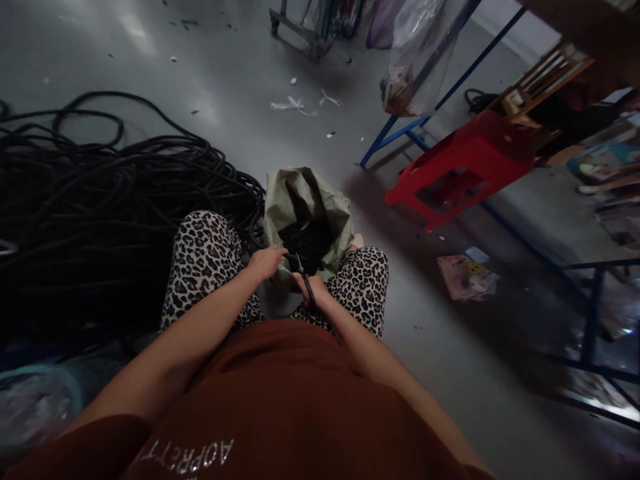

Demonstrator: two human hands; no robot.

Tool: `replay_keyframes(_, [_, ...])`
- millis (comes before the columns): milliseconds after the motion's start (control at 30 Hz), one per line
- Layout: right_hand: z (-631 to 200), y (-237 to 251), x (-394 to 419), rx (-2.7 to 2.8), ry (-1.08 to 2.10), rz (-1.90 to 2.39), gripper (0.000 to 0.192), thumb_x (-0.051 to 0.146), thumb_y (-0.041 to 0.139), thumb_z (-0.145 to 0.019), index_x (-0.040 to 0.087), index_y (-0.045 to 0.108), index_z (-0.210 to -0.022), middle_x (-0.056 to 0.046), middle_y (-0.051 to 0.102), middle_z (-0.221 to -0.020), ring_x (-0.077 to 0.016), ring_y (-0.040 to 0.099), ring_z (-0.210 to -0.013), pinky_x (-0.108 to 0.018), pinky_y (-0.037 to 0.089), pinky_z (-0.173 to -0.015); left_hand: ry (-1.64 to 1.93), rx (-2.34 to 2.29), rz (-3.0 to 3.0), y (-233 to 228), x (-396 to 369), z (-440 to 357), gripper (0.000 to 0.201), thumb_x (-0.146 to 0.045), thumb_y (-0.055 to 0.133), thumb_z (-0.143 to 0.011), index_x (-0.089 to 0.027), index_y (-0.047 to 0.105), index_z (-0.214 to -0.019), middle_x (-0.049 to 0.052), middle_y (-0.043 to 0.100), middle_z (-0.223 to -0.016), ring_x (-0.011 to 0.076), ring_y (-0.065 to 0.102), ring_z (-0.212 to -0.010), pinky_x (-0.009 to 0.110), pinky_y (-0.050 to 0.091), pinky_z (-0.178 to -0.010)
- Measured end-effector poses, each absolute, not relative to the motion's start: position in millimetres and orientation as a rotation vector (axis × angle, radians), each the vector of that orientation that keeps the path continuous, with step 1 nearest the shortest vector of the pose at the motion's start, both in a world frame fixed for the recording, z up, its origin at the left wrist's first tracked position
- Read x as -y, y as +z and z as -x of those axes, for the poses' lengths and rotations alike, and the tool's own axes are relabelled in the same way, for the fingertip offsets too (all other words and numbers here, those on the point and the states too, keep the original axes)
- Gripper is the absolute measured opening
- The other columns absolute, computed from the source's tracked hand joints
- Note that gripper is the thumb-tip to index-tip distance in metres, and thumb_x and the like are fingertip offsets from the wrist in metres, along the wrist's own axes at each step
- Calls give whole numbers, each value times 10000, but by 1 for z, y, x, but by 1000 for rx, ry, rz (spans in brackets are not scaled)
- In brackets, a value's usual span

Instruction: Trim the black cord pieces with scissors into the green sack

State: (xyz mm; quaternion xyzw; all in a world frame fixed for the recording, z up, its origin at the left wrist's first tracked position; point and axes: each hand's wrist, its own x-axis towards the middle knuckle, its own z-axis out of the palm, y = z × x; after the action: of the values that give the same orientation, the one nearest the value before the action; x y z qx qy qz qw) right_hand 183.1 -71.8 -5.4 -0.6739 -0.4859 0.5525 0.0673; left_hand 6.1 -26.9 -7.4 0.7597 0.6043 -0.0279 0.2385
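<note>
My right hand (313,291) is closed round scissors (308,285) with black handles, and their slim blades point up and away from me. Just to the left, my left hand (269,262) is closed, its fingers pinching what looks like a black cord (291,255) that sticks out toward the blades. Both hands are at the near rim of an open greenish woven sack (274,203) standing between my knees. Inside the sack lie dark pieces (313,241), too dim to tell apart. The fingers of my right hand are partly hidden.
A big tangled heap of black cord (125,173) covers the floor at left. A red plastic stool (465,167) lies tipped at right beside a blue metal frame (400,130). Plastic scraps (293,105) litter the floor. A teal-rimmed tub (75,387) stands at lower left.
</note>
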Motion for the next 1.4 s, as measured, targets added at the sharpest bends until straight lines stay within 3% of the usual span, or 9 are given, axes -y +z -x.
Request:
replay_keyframes(200, [-183,-11,70,1407,1745,2065,570,648,472,-788,125,593,-598,-33,490,-432,-137,495,-390,-231,427,-413,-69,-1630,-2142,-9,26,-3,339,-273,381,-892,-289,551,-1184,24,589,-1161,166,609,-923,238,457,-711])
replay_keyframes(467, [-180,2,69,1176,1907,2001,550,667,492,-764,141,544,-612,-12,486,-455,-114,458,-365,-224,414,-361,-57,-1577,-2153,-5,27,-1,350,-271,383,-894,-311,541,-1204,23,563,-1199,165,610,-937,252,455,-776])
replay_keyframes(900, [-183,-10,65,1647,1518,2036,535,572,456,-838,143,587,-548,-74,567,-530,-184,602,-579,-222,458,-540,15,-1617,-2049,-2,27,-4,347,-251,390,-889,-295,543,-1196,9,565,-1199,147,573,-1008,226,446,-814])
replay_keyframes(1200, [-182,-9,64,1137,1683,2074,514,619,496,-796,133,587,-652,-5,478,-407,-126,471,-320,-226,413,-336,28,-1680,-1998,1,28,-7,327,-277,406,-879,-292,576,-1158,16,615,-1105,158,587,-976,234,441,-805])
replay_keyframes(1400, [-178,-9,64,831,1778,1994,466,568,489,-834,137,520,-661,16,467,-406,-87,453,-291,-177,388,-297,-24,-1678,-2059,0,36,-12,337,-300,425,-866,-260,568,-1168,41,639,-1115,192,590,-1004,276,442,-829])
